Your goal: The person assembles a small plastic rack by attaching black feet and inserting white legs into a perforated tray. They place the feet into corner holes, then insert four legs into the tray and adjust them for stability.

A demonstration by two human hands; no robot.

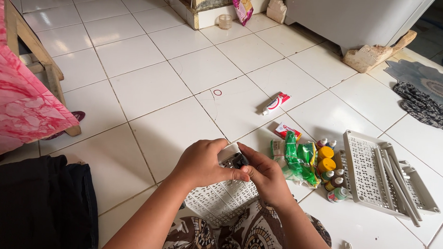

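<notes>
We are early in putting together a white plastic rack, as far as we can judge: one perforated shelf panel [218, 201] lies across our lap, and our two hands meet over its far corner, working a small dark fitting [240, 160] against it. Our left hand [202, 163] is curled closed around the corner with the thumb pressed toward the fitting; our right hand [266, 176] pinches the fitting from the other side, fingers bent tight. Whether the piece is seated, we cannot tell, as the fingers hide the joint. Much seems left: the other shelf trays [366, 170] sit stacked on the tiled floor [148, 86] to our right with the white poles [398, 184] lying loose on them, well apart from our hands, and small bottles [329, 176] and green packets [297, 160] lie between.
</notes>
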